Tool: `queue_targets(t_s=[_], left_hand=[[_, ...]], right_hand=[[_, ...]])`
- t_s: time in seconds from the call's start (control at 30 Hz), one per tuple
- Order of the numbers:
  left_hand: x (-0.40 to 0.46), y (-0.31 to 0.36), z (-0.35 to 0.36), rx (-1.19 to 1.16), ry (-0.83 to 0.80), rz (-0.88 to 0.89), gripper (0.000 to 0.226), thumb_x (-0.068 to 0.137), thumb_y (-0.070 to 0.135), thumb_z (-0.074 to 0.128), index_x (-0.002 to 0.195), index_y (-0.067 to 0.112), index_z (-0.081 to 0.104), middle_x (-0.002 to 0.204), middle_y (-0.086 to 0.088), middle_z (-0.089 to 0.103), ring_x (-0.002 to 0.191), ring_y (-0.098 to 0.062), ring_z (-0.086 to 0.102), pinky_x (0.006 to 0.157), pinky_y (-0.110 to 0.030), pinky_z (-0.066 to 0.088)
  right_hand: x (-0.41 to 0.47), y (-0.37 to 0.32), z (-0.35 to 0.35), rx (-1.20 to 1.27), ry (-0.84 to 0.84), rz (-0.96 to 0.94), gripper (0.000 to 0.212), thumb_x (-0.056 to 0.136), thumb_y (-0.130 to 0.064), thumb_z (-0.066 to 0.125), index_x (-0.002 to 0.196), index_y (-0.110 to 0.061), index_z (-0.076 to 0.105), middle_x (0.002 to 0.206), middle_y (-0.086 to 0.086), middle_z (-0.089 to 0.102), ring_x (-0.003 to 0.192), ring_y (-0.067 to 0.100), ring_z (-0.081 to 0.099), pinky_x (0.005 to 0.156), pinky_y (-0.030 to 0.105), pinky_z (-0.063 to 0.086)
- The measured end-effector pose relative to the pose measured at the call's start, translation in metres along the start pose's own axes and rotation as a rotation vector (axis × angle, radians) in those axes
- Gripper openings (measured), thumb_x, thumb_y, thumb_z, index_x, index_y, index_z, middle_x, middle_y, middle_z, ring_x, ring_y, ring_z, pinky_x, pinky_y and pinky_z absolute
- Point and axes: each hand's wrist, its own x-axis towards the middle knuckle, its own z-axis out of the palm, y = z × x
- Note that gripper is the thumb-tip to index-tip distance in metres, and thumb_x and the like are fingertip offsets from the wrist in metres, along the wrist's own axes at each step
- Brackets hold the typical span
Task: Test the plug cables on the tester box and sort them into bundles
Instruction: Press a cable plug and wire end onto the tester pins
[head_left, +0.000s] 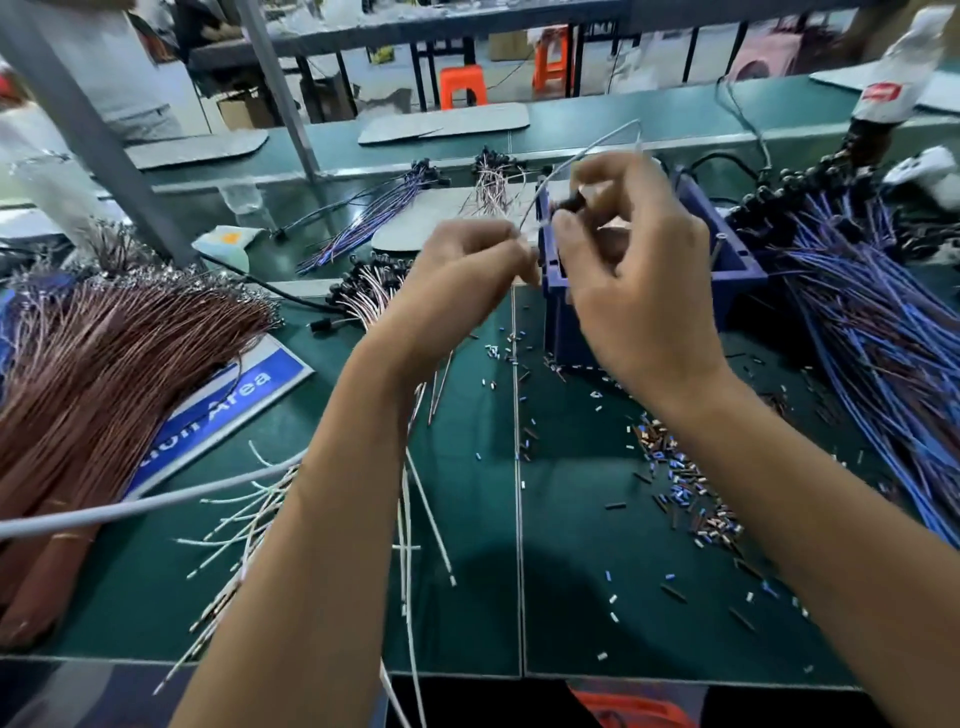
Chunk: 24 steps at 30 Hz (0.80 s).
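Desk (467, 597): your green desk carries everything, and most of what lies on it has yet to be sorted.
Brown bundle (104, 374): a thick sheaf on your far left; whether it has been tested you cannot tell from here.
Blue bundle (872, 332): a big spread on your right, plugs toward the back. It looks like waiting stock, so I judge a lot is left.
Tester box (727, 260): the blue box sits behind your right hand, partly hidden by it.
Sorted bundles: three small ones lie toward the back, a blue-purple bundle (363, 223), a pink bundle (493, 182) and a white-pink bundle (363, 291) by your left wrist. Against the big piles they are few, so you seem to be early in the job.
Loose cables (415, 519): white ones fan out under your left forearm, not yet gathered.
Sleeve bits (685, 483): small cut pieces are scattered in front of the box.
Left hand (467, 260): fingers curled, pinching the cable near the box's front corner.
Right hand (623, 249): raised just in front of the box, fingers pinching the plug.
Cable (597, 145): the grey one in hand arcs up over the box.
Plug (569, 202): black, at your right fingertips, beside the box; whether it is seated in the box is unclear.
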Motion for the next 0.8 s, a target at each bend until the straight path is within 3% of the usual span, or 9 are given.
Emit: queue_targets(t_s=[0.07,0.13,0.23,0.3,0.33,0.47,0.63,0.7,0.8], left_hand=[[-0.002,0.016,0.012,-0.211,0.076,0.071,0.031,0.093,0.018,0.054,0.061,0.020,0.056,0.052,0.005,0.033,0.048,-0.014,0.024,0.048,-0.026,0.018],[-0.004,0.033,0.023,-0.567,0.058,0.139,0.038,0.098,0.012,0.043,0.061,0.015,0.051,0.051,0.006,0.025,0.046,-0.012,0.018,0.047,-0.026,0.018],[-0.003,0.057,0.038,-1.024,-0.042,0.275,0.037,0.104,0.013,0.033,0.070,0.007,0.046,0.053,0.005,0.019,0.046,-0.009,0.014,0.045,-0.024,0.017],[0.001,0.072,0.044,-1.219,-0.070,0.315,0.033,0.102,0.018,0.036,0.073,0.004,0.044,0.056,0.004,0.016,0.047,-0.010,0.013,0.045,-0.024,0.016],[0.003,0.078,0.046,-1.267,-0.069,0.320,0.034,0.102,0.019,0.036,0.073,0.004,0.043,0.056,0.003,0.017,0.049,-0.011,0.013,0.046,-0.024,0.016],[0.010,0.086,0.050,-1.279,0.068,0.301,0.041,0.108,0.023,0.032,0.071,0.007,0.039,0.051,0.003,0.025,0.053,-0.013,0.011,0.052,-0.027,0.012],[0.009,0.072,0.059,-1.315,0.184,0.240,0.039,0.104,0.023,0.040,0.068,0.011,0.038,0.054,0.003,0.022,0.053,-0.012,0.012,0.050,-0.027,0.016],[0.007,0.059,0.062,-1.193,0.220,0.210,0.040,0.105,0.022,0.043,0.066,0.012,0.039,0.055,0.003,0.023,0.053,-0.013,0.014,0.049,-0.029,0.018],[-0.002,0.030,0.077,-0.765,0.311,0.204,0.038,0.102,0.018,0.052,0.065,0.018,0.044,0.055,0.004,0.031,0.051,-0.014,0.020,0.050,-0.032,0.018]], right_hand=[[-0.008,0.001,-0.006,0.151,-0.044,0.079,0.028,0.103,-0.023,0.061,0.125,-0.008,0.052,0.087,0.005,0.061,0.072,0.021,0.061,0.068,0.036,0.053],[-0.013,0.007,-0.010,0.085,-0.196,0.109,0.028,0.106,-0.034,0.054,0.123,-0.012,0.054,0.091,0.006,0.060,0.082,0.023,0.058,0.074,0.044,0.051],[-0.012,0.012,-0.024,0.200,-0.470,0.084,0.035,0.110,-0.030,0.039,0.098,-0.007,0.063,0.083,0.002,0.059,0.083,0.019,0.056,0.078,0.039,0.046],[-0.006,0.011,-0.038,0.446,-0.505,0.139,0.034,0.112,-0.017,0.038,0.103,-0.002,0.067,0.088,-0.003,0.069,0.086,0.006,0.065,0.085,0.029,0.055],[-0.002,0.011,-0.046,0.521,-0.498,0.183,0.032,0.111,-0.016,0.040,0.105,-0.002,0.068,0.089,0.000,0.072,0.087,0.009,0.069,0.088,0.033,0.058],[0.016,0.024,-0.087,0.657,-0.540,0.287,0.021,0.097,-0.025,0.065,0.112,-0.012,0.070,0.081,0.001,0.070,0.077,0.015,0.068,0.070,0.033,0.060],[0.020,0.043,-0.111,0.598,-0.540,0.298,0.013,0.096,-0.017,0.066,0.104,-0.009,0.072,0.071,0.006,0.061,0.056,0.018,0.055,0.051,0.030,0.056],[0.020,0.056,-0.121,0.486,-0.463,0.312,0.012,0.094,-0.017,0.070,0.100,-0.006,0.073,0.071,0.006,0.065,0.050,0.015,0.052,0.044,0.026,0.051],[0.023,0.076,-0.135,0.123,-0.451,0.210,0.008,0.091,-0.018,0.078,0.090,-0.010,0.077,0.072,0.002,0.075,0.048,0.014,0.055,0.045,0.024,0.048]])
